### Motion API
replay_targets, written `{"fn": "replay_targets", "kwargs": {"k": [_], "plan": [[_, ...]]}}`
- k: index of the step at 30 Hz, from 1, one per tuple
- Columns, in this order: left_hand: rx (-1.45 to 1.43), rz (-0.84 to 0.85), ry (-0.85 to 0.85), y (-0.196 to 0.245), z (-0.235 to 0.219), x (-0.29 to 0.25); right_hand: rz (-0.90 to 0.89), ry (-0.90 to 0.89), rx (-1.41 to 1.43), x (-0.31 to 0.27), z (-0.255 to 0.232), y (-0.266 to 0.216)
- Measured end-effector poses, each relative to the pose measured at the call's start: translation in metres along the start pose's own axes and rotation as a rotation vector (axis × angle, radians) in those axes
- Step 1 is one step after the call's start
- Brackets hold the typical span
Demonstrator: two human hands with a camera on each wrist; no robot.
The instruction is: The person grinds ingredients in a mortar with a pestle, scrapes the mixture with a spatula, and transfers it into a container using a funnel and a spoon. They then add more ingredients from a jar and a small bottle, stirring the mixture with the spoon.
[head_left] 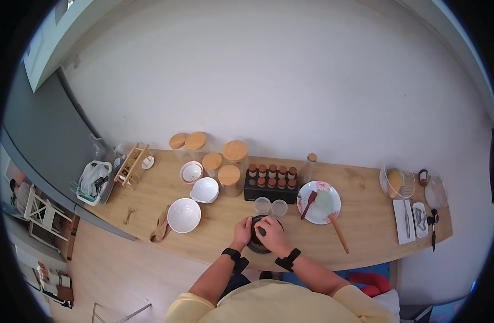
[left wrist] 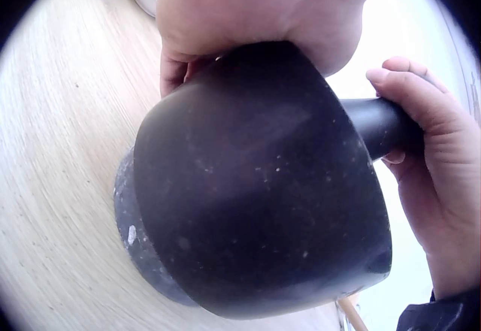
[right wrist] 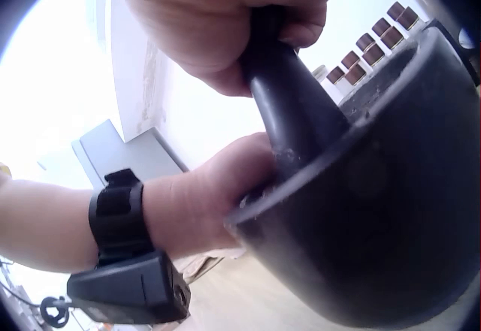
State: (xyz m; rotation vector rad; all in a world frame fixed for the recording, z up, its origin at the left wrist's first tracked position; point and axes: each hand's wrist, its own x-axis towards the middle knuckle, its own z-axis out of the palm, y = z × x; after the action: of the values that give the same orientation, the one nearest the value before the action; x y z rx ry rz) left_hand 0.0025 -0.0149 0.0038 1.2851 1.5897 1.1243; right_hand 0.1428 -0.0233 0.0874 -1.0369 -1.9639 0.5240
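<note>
Note long pale wooden table (head_left: 360,207). See bowl-shaped black stone-like mortar (left wrist: 255,196) on it, near front edge. Find left hand (head_left: 242,233) gripping mortar's rim, right hand (head_left: 272,233) curled round smooth black rod-shaped pestle (right wrist: 289,102) tilted inside. Just behind, spot two small clear round cups (head_left: 279,208).

Softly and evenly lit in the head view, with only faint shadows on the surface (head_left: 362,199) and a flat, greyish cast on the wall (head_left: 268,81) toward 12 o'clock. Ringed in black, bowed strongly at the edges, fringed with blue near 4 o'clock. Harsher in the left wrist view: blown out to white toward 2 o'clock, with a dull sheen on the dark mortar (left wrist: 263,188). Overexposed toward 10 o'clock in the right wrist view, black-cornered, slightly soft on the lidded jars (right wrist: 391,38) toward 2 o'clock.
</note>
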Motion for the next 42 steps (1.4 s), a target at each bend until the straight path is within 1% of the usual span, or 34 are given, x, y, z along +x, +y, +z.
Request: {"fn": "replay_targets", "kwargs": {"k": [1, 8, 10, 11, 13, 14, 16, 18, 20, 22, 23, 25, 26, 28, 29, 32, 34, 35, 37, 38, 40, 42], "plan": [[-0.001, -0.009, -0.002, 0.001, 0.000, -0.001, 0.022, 0.002, 0.022, 0.001, -0.002, 0.000], [0.004, 0.041, 0.043, -0.001, 0.002, 0.000, 0.016, -0.027, -0.006, 0.007, -0.016, -0.010], [0.038, 0.011, 0.009, 0.000, 0.000, 0.000, -0.012, -0.080, -0.045, 0.001, -0.011, -0.007], [0.039, 0.014, 0.011, 0.001, 0.000, 0.001, -0.015, -0.078, -0.045, 0.002, -0.012, -0.006], [-0.014, 0.007, 0.010, 0.001, 0.001, -0.001, 0.013, -0.120, -0.011, 0.003, -0.014, -0.006], [-0.012, 0.008, 0.008, 0.001, 0.001, 0.000, 0.015, -0.117, -0.011, 0.005, -0.016, -0.008], [-0.021, 0.043, 0.028, -0.002, 0.002, -0.001, 0.024, -0.050, 0.002, 0.004, -0.020, -0.011], [0.000, 0.050, 0.033, -0.007, 0.002, 0.001, 0.008, -0.069, -0.026, -0.004, -0.017, -0.005], [0.023, 0.062, 0.035, 0.000, 0.001, -0.001, -0.008, -0.082, -0.054, -0.007, -0.018, -0.002], [0.023, 0.008, 0.014, 0.008, -0.002, -0.003, 0.001, -0.035, -0.002, -0.004, -0.020, -0.003], [0.024, 0.008, 0.012, 0.005, -0.002, -0.003, 0.002, -0.034, -0.002, -0.001, -0.022, -0.005], [-0.012, 0.012, 0.026, -0.001, 0.001, -0.002, 0.061, 0.027, 0.005, 0.002, -0.029, -0.008], [-0.013, 0.011, 0.023, -0.004, 0.003, -0.001, 0.065, 0.027, 0.003, 0.000, -0.030, -0.007], [-0.035, 0.013, 0.041, -0.010, 0.004, 0.000, 0.034, -0.053, -0.134, -0.003, -0.028, -0.001], [-0.034, 0.014, 0.038, -0.013, 0.004, 0.001, 0.036, -0.051, -0.135, -0.004, -0.026, 0.001], [-0.059, 0.024, 0.009, -0.012, 0.001, 0.001, 0.043, -0.074, -0.119, 0.001, -0.021, 0.000], [-0.130, 0.003, -0.025, -0.008, 0.000, 0.000, 0.047, 0.029, -0.072, 0.006, -0.020, -0.003], [-0.129, -0.003, -0.032, -0.006, 0.000, 0.000, 0.055, 0.028, -0.073, 0.008, -0.019, -0.003], [-0.291, -0.057, -0.099, -0.005, -0.001, 0.001, 0.049, 0.042, -0.122, 0.008, -0.019, -0.005], [-0.292, -0.060, -0.104, -0.004, -0.001, 0.000, 0.054, 0.042, -0.125, 0.006, -0.017, -0.001], [-0.387, -0.091, -0.133, -0.001, -0.002, -0.001, 0.059, 0.013, -0.139, 0.006, -0.012, 0.006], [-0.351, -0.070, -0.130, 0.001, -0.005, -0.002, 0.046, 0.041, -0.107, 0.006, -0.010, 0.007]]}}
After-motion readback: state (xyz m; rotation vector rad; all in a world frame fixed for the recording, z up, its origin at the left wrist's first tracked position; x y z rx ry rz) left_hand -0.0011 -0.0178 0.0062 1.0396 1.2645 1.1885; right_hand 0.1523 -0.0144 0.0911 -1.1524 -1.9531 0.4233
